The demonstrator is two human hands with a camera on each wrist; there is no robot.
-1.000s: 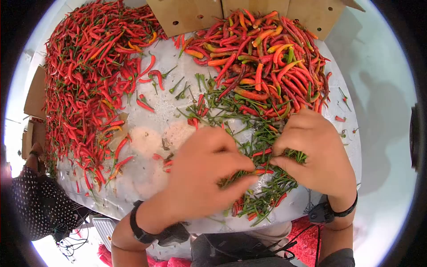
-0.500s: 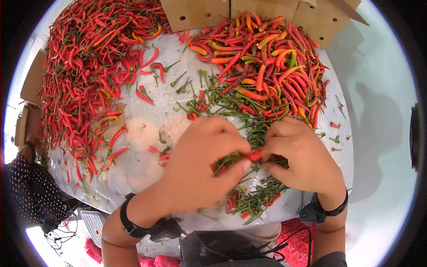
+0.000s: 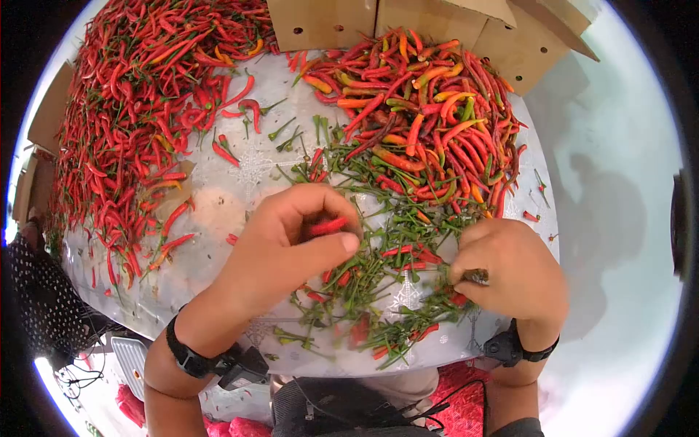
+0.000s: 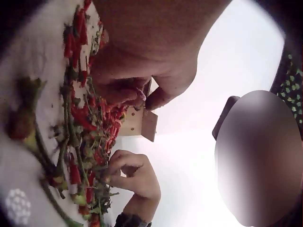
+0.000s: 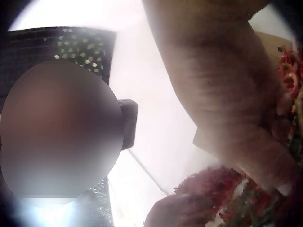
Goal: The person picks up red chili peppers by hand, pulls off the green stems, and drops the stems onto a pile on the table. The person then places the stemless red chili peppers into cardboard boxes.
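Over the left part of the stem heap, the left hand (image 3: 287, 237) curls its fingers round a red chili (image 3: 328, 226). Its thumb points right, near the bent forefinger. The right hand (image 3: 513, 269) is low over the heap's right side, thumb and fingertips closed at green stems (image 3: 440, 280); exactly what is pinched is blurred. Below and between the hands lie loose green stems (image 3: 393, 233) with short red chilies (image 3: 415, 255) among them. In the left wrist view the right hand (image 4: 135, 175) touches this heap. The right wrist view shows its hand (image 5: 236, 104) with fingertips partly cut off.
A large pile of red chilies (image 3: 109, 146) covers the table's left side; another pile of red and orange chilies (image 3: 437, 124) stands beyond the stems. Cardboard boxes (image 3: 429, 22) line the far edge. Red net bags (image 3: 459, 408) are below the table; a person's dotted clothing (image 3: 44, 291) shows at left.
The hands, close together at a red chili half a second ago, have parted, the left hand going left with a red chili. A blurred red piece shows low between them.
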